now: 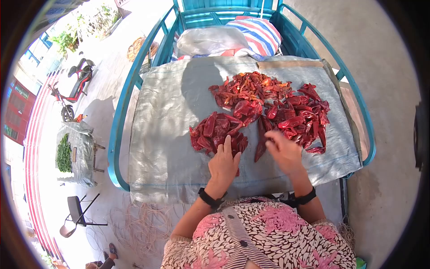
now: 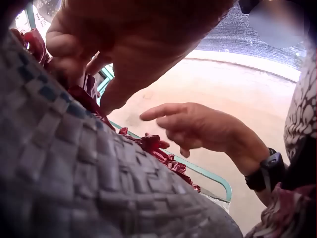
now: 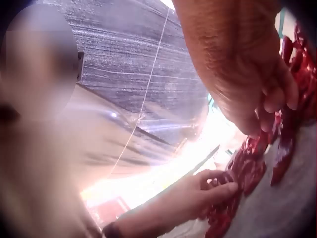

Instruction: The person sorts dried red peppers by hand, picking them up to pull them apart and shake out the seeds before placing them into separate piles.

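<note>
Dried red peppers lie in a left pile (image 1: 215, 127), a right pile (image 1: 309, 117) and a more orange-red back pile (image 1: 257, 85). My left hand (image 1: 224, 167) rests on the near edge of the left pile, index finger straight and thumb apart. Over the sheet, close to a long single pepper (image 1: 261, 142), my right hand (image 1: 286, 154) hovers with loosely bent fingers, holding nothing visible. In the left wrist view the right hand (image 2: 200, 126) is empty. The right wrist view shows the left hand (image 3: 185, 198) against peppers; what lies under its fingers is partly hidden.
A grey woven sheet (image 1: 156, 134) covers the bed of a blue metal cart with side rails (image 1: 117, 134). Behind are a clear plastic bag (image 1: 210, 41) and a striped sack (image 1: 260, 33). A chair (image 1: 76, 210) and a scooter (image 1: 80, 85) stand at left.
</note>
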`<state>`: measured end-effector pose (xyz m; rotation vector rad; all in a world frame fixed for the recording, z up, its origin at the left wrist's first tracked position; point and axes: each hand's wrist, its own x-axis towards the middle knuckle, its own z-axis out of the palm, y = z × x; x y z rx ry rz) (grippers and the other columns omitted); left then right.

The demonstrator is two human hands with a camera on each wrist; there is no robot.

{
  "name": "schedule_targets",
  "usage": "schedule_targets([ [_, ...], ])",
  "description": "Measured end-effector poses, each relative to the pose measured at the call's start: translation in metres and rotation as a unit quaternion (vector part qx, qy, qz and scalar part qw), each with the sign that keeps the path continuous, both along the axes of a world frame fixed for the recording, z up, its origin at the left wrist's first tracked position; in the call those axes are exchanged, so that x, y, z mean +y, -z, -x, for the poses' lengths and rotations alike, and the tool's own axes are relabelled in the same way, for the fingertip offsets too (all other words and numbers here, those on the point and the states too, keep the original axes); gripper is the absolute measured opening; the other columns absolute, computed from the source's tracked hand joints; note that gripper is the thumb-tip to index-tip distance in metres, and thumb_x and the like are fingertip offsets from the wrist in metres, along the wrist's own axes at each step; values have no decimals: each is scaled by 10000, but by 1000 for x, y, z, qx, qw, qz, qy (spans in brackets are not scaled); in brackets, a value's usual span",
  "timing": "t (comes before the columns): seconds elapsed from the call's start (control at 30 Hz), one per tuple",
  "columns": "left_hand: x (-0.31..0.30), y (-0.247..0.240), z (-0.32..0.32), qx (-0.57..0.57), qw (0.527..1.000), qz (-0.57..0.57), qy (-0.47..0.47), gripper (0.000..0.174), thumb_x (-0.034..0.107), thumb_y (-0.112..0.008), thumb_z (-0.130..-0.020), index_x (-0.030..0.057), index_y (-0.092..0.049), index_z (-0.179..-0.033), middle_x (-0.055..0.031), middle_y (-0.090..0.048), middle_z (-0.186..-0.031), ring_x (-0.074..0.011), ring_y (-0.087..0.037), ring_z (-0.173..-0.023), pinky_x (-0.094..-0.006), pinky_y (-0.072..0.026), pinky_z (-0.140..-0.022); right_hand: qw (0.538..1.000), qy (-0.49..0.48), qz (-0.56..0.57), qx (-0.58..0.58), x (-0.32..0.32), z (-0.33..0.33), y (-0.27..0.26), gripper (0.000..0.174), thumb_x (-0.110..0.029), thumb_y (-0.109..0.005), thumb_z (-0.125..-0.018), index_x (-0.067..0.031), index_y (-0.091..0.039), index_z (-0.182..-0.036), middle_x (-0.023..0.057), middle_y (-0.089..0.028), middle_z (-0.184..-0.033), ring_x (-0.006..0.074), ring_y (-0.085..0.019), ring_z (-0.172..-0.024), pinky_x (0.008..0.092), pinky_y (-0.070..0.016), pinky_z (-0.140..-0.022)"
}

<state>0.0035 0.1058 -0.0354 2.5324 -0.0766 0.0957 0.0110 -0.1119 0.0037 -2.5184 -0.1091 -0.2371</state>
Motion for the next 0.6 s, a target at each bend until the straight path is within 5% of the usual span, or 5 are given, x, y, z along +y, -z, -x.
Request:
schedule_targets([
  [0.13,-1,1,-3,-9,1000,-9,12,540,204,-722,-887,127,-495,-1371,-147,-571,-1069,-370,-679,-886,-467,-559,-683,986,-60,153,41,11,2,38,407,-160,-612,-906,-230,-598,-1307,92,-706,-789,327,-706,-788,466,-520,-633],
  [0.23,3,12,-4,-29,999,18,29,486,171,-727,-878,136,-522,-1318,-146,-587,-1072,-370,-678,-899,-463,-558,-712,976,-15,201,78,14,-3,48,401,-135,-578,-904,-238,-602,-1290,89,-720,-829,298,-713,-784,474,-511,-661],
  [0.33,6,16,-1,-61,989,130,29,477,135,-730,-873,129,-525,-1303,-149,-628,-1078,-362,-675,-914,-450,-552,-758,978,1,158,135,6,-8,38,357,-149,-578,-920,-229,-605,-1266,100,-715,-826,320,-708,-784,475,-507,-664],
  [0.47,7,13,-3,-79,960,268,10,465,112,-746,-861,103,-544,-1280,-135,-690,-1036,-342,-676,-954,-425,-540,-803,998,35,42,38,-2,1,0,360,-150,-632,-935,-223,-596,-1286,99,-681,-779,296,-686,-724,417,-517,-662],
  [0.6,15,-6,-10,-117,975,178,60,385,118,-791,-845,65,-637,-1195,-114,-712,-1030,-274,-654,-825,-384,-542,-767,991,121,-35,-52,-1,-4,-31,434,-163,-706,-927,-185,-578,-1341,86,-659,-769,248,-653,-685,365,-522,-654],
])
